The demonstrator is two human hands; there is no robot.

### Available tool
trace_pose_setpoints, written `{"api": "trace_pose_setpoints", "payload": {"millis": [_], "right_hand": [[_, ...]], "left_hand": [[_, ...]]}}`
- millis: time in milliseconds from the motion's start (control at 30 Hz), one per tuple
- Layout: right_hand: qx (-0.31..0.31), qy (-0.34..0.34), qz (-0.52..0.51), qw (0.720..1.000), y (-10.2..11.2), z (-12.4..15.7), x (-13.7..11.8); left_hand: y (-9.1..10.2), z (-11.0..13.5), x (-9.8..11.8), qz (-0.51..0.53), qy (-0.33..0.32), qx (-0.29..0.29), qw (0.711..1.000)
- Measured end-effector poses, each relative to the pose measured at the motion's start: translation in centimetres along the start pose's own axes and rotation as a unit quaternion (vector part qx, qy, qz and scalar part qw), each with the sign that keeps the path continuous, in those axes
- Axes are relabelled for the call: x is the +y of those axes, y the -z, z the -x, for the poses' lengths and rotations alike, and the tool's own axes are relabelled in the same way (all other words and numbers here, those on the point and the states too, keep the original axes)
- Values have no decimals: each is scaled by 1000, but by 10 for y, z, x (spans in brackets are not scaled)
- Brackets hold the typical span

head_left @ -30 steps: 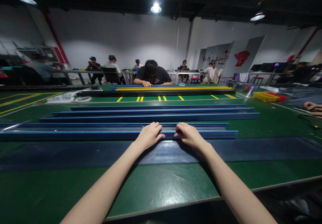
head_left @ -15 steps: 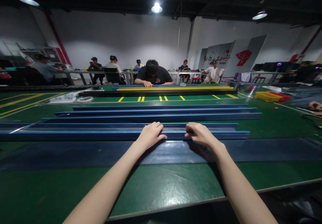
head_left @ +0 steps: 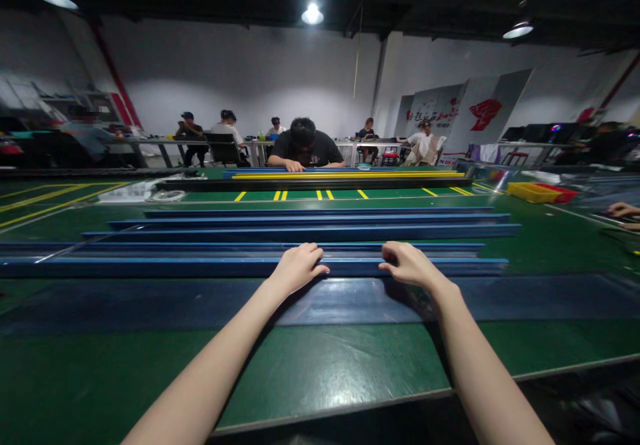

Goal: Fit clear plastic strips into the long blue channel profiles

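A long blue U-shaped profile strip lies across the green table, its right end showing and its left end out of view. My left hand is curled over its raised edges, fingertips partly hidden behind it. Further right, my right hand closes on the same strip, thumb on the near wall and bent fingers over the channel. Just in front of the strip, a dark bluish translucent sheet is spread flat, with the shadow of my right hand on it.
Several more blue strips lie parallel beyond my hands. Behind them are a black bar and a yellow strip. Opposite, a person leans over the table. At right stand a yellow tray and another person's hand.
The blue profile strip has slid a little to the right, and my right hand has moved right with it. My left hand has stayed nearly in place, so the gap between my hands is wider.
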State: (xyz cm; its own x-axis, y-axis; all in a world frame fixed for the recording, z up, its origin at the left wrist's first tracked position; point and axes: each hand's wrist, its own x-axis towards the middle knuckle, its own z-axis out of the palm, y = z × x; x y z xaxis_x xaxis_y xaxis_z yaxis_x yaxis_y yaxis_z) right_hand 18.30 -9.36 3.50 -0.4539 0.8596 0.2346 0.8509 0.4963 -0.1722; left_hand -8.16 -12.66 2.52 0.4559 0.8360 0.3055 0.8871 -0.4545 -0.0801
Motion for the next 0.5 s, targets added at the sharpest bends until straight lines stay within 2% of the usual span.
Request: {"api": "trace_pose_setpoints", "payload": {"millis": [233, 500], "right_hand": [[-10, 20, 37, 999, 0, 0, -10], [12, 91, 42, 995, -15, -6, -38]], "left_hand": [[-4, -1, -1, -15, -5, 3, 1000], [-5, -1, 0, -25, -16, 2, 1000]]}}
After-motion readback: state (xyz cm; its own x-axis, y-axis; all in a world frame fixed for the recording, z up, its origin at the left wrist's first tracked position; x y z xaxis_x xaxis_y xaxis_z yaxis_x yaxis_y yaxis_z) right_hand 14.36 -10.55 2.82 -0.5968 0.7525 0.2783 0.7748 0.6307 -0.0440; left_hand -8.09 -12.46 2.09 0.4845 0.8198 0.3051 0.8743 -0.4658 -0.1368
